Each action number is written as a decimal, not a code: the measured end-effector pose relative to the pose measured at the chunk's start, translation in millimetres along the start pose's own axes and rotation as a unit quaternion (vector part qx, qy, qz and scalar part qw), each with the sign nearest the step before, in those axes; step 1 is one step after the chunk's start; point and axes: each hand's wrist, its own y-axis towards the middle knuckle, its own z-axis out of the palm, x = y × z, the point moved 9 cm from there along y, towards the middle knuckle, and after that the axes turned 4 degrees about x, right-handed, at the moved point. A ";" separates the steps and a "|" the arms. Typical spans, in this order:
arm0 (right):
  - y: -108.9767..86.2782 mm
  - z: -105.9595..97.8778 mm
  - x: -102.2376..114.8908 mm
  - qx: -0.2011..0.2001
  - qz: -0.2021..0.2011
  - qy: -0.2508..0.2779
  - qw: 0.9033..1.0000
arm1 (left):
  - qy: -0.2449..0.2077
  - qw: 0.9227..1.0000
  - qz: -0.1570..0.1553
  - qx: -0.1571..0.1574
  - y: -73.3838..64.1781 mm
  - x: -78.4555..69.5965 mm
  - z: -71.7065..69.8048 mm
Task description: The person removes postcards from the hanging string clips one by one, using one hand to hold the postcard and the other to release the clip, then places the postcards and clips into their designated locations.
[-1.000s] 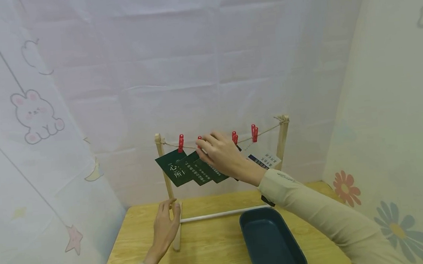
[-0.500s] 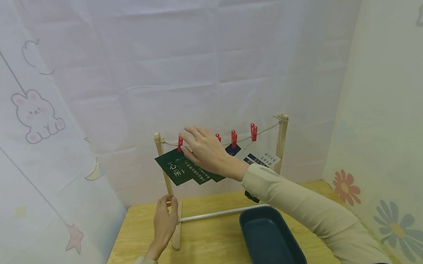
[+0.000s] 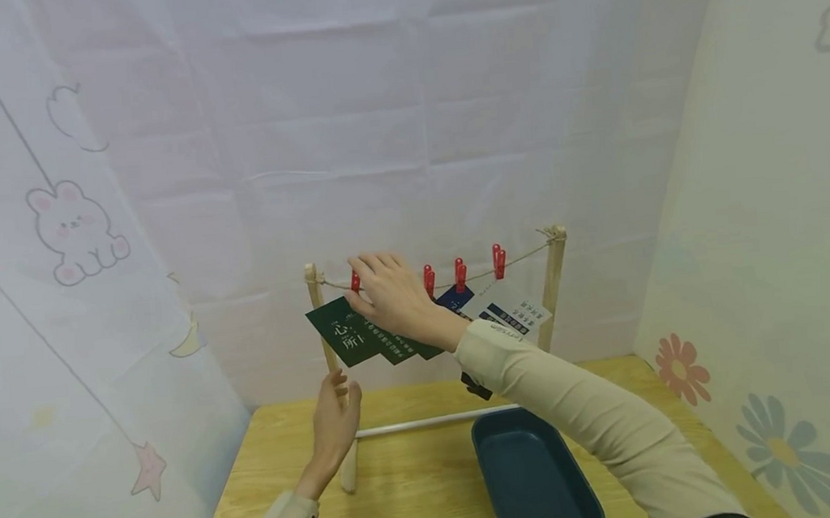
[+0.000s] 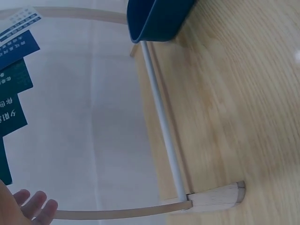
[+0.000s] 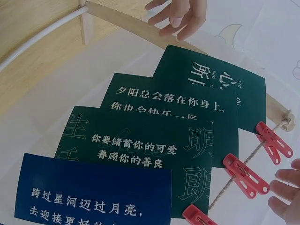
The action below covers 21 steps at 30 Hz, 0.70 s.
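Observation:
Red clothespins (image 5: pixel 246 176) on a twine line (image 3: pixel 475 275) hold overlapping printed cards; the leftmost card (image 5: pixel 211 84) is dark green. My right hand (image 3: pixel 392 297) hovers over the left part of the line, covering some pegs in the head view. Its fingers (image 5: pixel 287 190) lie loosely bent beside the second clothespin in the right wrist view, with nothing between them. Lower left, my left hand (image 3: pixel 336 424) is held with relaxed fingers beside the left wooden post (image 4: pixel 117 214), empty. A blue card (image 5: pixel 93 187) and a whitish card (image 3: pixel 514 308) hang farther right.
A dark blue tray (image 3: pixel 538 477) stands on the wooden table (image 3: pixel 419 502) at front right. A white rod (image 3: pixel 435 421) joins the stand's two feet low down. The right post (image 3: pixel 554 280) carries the line's other end. Pale curtains surround the table.
My right hand has shifted left along the line, uncovering pegs and the blue card on the right. My left hand has moved slightly up and right, near the left post.

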 end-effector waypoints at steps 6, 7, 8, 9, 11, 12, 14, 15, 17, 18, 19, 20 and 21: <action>1.8 9.0 -2.2 0.029 0.018 -0.003 0.999 | 0.018 1.000 0.009 -0.017 9.1 -9.9 0.8; 2.0 9.5 -2.0 0.031 0.018 -0.004 0.999 | 0.016 1.000 0.009 -0.020 10.8 -11.2 1.1; 2.3 9.9 -1.9 0.030 0.017 -0.006 0.999 | 0.013 1.000 0.008 -0.022 12.4 -12.5 1.4; 2.5 9.8 -1.8 0.027 0.016 -0.005 1.000 | 0.009 1.000 0.007 -0.023 13.8 -13.4 2.0; 2.7 9.2 -1.6 0.022 0.016 -0.006 1.000 | -0.002 1.000 0.004 -0.022 16.2 -14.2 3.1; 2.9 9.2 -1.6 0.021 0.018 -0.005 1.000 | -0.009 1.000 0.002 -0.021 17.1 -14.5 3.5; 3.2 9.7 -1.6 0.020 0.020 -0.001 1.000 | -0.023 0.999 0.005 -0.023 18.1 -15.4 3.2; 3.3 10.3 -1.6 0.023 0.022 -0.001 0.999 | -0.033 0.999 0.008 -0.027 18.2 -15.8 2.5; 3.8 11.6 -1.4 0.028 0.025 -0.001 0.999 | -0.053 0.998 0.021 -0.038 18.0 -17.2 0.2; 4.2 12.0 -1.2 0.029 0.026 -0.001 0.999 | -0.063 0.997 0.028 -0.045 17.7 -18.0 -1.6; 4.6 12.1 -0.8 0.028 0.026 0.002 0.999 | -0.073 0.995 0.036 -0.053 17.6 -18.8 -3.5; 5.1 12.0 -0.4 0.029 0.025 0.002 0.999 | -0.081 0.994 0.045 -0.062 17.4 -19.8 -5.5; 5.5 11.7 -0.1 0.029 0.025 0.004 0.999 | -0.085 0.993 0.052 -0.070 17.6 -20.7 -7.5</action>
